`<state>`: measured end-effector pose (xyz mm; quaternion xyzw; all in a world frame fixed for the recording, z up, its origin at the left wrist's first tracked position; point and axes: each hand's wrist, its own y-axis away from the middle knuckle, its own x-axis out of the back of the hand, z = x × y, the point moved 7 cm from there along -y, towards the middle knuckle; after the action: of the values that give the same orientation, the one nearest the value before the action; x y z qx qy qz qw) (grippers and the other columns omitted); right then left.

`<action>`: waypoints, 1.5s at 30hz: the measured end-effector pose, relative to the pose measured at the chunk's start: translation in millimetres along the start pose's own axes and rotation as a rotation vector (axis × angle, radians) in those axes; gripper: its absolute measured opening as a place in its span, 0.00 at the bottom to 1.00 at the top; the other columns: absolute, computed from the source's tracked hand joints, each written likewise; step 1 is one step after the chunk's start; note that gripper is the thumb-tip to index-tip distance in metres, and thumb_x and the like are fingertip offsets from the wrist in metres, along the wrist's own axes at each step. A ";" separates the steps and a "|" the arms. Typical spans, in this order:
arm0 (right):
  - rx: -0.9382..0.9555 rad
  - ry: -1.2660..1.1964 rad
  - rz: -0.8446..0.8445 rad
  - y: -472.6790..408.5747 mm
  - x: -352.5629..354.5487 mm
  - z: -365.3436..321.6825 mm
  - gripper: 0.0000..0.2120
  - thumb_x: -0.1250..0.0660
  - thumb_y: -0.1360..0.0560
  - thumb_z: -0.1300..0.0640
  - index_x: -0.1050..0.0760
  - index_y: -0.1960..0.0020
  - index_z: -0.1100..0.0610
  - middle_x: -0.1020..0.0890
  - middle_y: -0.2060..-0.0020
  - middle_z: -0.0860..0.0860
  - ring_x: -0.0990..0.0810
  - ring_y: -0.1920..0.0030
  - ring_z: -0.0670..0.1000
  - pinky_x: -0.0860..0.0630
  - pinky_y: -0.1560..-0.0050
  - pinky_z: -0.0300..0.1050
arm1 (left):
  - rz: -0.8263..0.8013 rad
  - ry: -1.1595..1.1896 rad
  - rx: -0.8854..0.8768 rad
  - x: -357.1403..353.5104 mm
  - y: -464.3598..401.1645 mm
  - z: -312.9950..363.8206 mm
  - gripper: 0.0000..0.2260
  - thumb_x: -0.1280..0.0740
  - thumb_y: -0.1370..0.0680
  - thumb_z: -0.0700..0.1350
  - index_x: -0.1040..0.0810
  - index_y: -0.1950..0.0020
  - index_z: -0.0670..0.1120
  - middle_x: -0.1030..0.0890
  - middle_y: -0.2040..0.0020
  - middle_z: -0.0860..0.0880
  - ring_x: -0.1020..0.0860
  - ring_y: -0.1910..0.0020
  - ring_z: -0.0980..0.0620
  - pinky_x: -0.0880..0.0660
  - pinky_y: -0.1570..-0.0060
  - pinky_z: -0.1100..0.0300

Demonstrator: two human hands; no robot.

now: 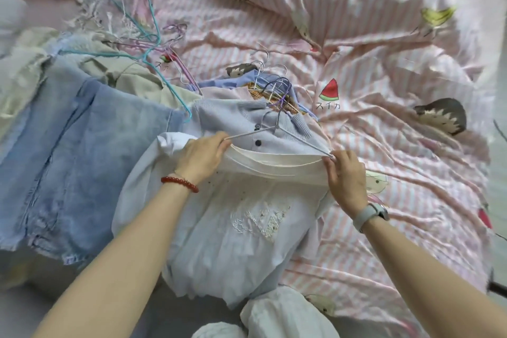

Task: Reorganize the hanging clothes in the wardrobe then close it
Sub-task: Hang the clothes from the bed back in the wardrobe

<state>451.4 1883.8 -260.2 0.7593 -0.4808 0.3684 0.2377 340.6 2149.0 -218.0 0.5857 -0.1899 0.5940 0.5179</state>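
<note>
White top (247,214) mid-frame on bed: left hand (201,158) and right hand (344,177) pinch collar over wire hanger (277,132) ends; seat both shoulders evenly, don't overstretch neckline.

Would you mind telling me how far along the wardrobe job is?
Done: several tops already sit on hangers on the bed. In hand: the left hand and right hand stretch a white shirt's neckline over a hanger. Left: loose hangers, jeans; no wardrobe in view.

Single head view, looking steeply down, close over hands and bed (384,35); wide-angle bending at edges.
</note>
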 end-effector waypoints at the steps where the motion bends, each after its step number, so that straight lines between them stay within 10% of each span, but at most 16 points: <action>1: 0.002 0.010 -0.015 1.8 -1.1 -3.8 0.20 0.45 0.26 0.47 0.25 0.56 0.63 0.24 0.62 0.60 0.24 0.62 0.63 0.30 0.60 0.55 | -0.016 0.021 0.034 -4.1 15.6 -6.6 0.14 0.47 0.18 0.50 0.27 0.41 0.46 0.20 0.48 0.39 0.24 0.48 0.38 0.32 0.52 0.50; 8: 0.215 0.058 -0.331 26.6 -43.4 -78.2 0.16 0.40 0.24 0.47 0.23 0.49 0.58 0.20 0.55 0.55 0.23 0.52 0.59 0.36 0.52 0.49 | 0.147 0.327 0.518 -38.4 184.3 -113.9 0.11 0.46 0.19 0.48 0.26 0.48 0.46 0.20 0.51 0.41 0.24 0.51 0.39 0.31 0.56 0.52; 18: 1.123 -0.096 -0.598 188.5 -114.6 -312.7 0.10 0.43 0.25 0.49 0.29 0.54 0.55 0.25 0.60 0.56 0.28 0.60 0.57 0.32 0.60 0.47 | 0.607 0.462 1.178 -71.3 494.0 -197.7 0.11 0.45 0.19 0.44 0.24 0.47 0.40 0.21 0.48 0.37 0.25 0.50 0.36 0.31 0.55 0.49; 33: 2.096 -0.180 -1.053 608.9 -92.5 -456.8 0.17 0.44 0.26 0.44 0.24 0.51 0.55 0.19 0.73 0.51 0.21 0.72 0.56 0.29 0.73 0.38 | 1.207 0.302 1.945 -204.5 891.8 -91.7 0.09 0.42 0.20 0.37 0.23 0.51 0.34 0.20 0.57 0.33 0.22 0.57 0.35 0.27 0.58 0.46; 45: 2.225 -0.531 -1.072 825.9 -36.3 -485.7 0.17 0.44 0.27 0.47 0.23 0.62 0.57 0.26 0.82 0.50 0.27 0.82 0.55 0.35 0.80 0.35 | 1.280 -0.061 2.208 -199.6 1072.8 -18.4 0.17 0.40 0.26 0.45 0.26 0.41 0.37 0.22 0.46 0.35 0.26 0.44 0.33 0.28 0.44 0.40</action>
<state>-466.7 1900.7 15.8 0.6977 0.4232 0.2668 -0.5128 -611.6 1665.8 8.3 0.5210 0.1435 0.5647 -0.6238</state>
